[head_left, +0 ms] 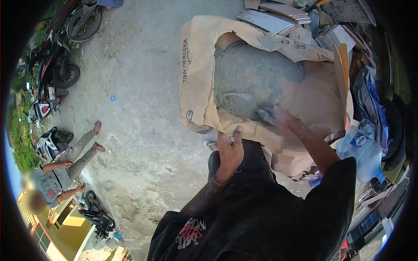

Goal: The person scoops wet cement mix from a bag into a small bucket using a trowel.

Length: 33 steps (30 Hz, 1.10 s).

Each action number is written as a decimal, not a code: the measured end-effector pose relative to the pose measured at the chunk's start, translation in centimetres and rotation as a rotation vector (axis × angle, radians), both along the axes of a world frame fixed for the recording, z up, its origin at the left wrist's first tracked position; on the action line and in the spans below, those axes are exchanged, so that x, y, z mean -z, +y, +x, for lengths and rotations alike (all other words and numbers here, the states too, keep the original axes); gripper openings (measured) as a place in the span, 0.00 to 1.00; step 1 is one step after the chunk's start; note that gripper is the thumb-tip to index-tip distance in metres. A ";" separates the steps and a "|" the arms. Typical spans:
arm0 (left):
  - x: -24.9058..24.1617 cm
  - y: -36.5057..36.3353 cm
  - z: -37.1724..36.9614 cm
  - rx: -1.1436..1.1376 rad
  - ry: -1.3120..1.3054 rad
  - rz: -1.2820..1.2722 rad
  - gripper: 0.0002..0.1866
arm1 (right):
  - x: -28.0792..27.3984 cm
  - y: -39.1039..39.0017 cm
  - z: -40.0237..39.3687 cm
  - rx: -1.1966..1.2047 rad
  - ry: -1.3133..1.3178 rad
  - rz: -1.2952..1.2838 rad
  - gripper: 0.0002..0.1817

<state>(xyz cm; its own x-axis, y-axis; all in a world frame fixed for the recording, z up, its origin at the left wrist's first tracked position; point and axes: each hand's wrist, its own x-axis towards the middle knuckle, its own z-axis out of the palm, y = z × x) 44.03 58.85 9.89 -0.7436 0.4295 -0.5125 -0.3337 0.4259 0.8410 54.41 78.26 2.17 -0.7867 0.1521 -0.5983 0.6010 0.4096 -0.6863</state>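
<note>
A large brown paper cement bag [193, 82] lies torn open in front of me, its paper edges folded outward. Grey cement powder [257, 65] fills the upper left part of its opening. My left hand [230, 152] grips the near rolled edge of the bag, thumb on top and fingers partly hidden. Dusted with grey, my right hand [278, 116] reaches inside the bag, its fingers closed. At the fingertips is a scoop [237, 102] heaped with powder; its handle is hidden by the hand.
A large clear water bottle [361, 152] stands right of the bag. Stacked tiles [270, 21] and scrap lie behind it. On the left, several motorbikes [65, 74] are parked along the concrete ground [139, 87], and a person [56, 178] is near them.
</note>
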 end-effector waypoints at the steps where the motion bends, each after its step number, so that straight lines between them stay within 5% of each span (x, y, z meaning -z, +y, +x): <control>1: -0.1 0.1 -0.2 0.007 -0.022 0.013 0.11 | -0.7 0.3 -1.1 0.001 0.003 0.000 0.17; 3: -0.1 -0.2 -0.6 0.007 -0.035 0.021 0.11 | -2.0 0.9 -3.1 0.025 -0.004 -0.187 0.15; 7: 0.7 -2.3 -0.7 -0.082 -0.140 -0.026 0.11 | -4.0 2.0 -4.5 0.062 -0.005 -0.145 0.15; 9: 0.6 -2.5 -0.6 -0.176 -0.186 0.013 0.11 | -4.5 2.4 -5.1 0.243 0.036 0.013 0.14; 10: 0.5 -2.5 -0.5 -0.132 -0.077 0.015 0.11 | -3.8 2.5 -5.3 0.231 0.040 0.011 0.14; 12: 0.2 -2.3 -0.6 -0.090 0.033 0.016 0.11 | -1.6 2.9 -5.8 0.157 0.268 0.542 0.16; 15: -0.2 -1.7 -0.4 -0.086 0.076 0.038 0.11 | -0.9 2.6 -8.2 -0.012 0.116 0.618 0.17; 24: 1.4 -1.3 -2.5 -0.005 -0.047 0.115 0.10 | 0.8 -1.4 -6.0 -0.164 0.224 0.260 0.17; 33: -0.3 -0.9 -1.3 0.119 0.248 0.215 0.11 | -0.9 0.5 -5.3 -0.081 0.124 -0.044 0.16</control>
<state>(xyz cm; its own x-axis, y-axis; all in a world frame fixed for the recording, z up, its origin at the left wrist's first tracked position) 42.77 57.91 10.16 -0.7723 0.5992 -0.2112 -0.0670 0.2537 0.9650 49.07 78.77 3.03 -0.8638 0.0613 -0.5000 0.4765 0.4215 -0.7715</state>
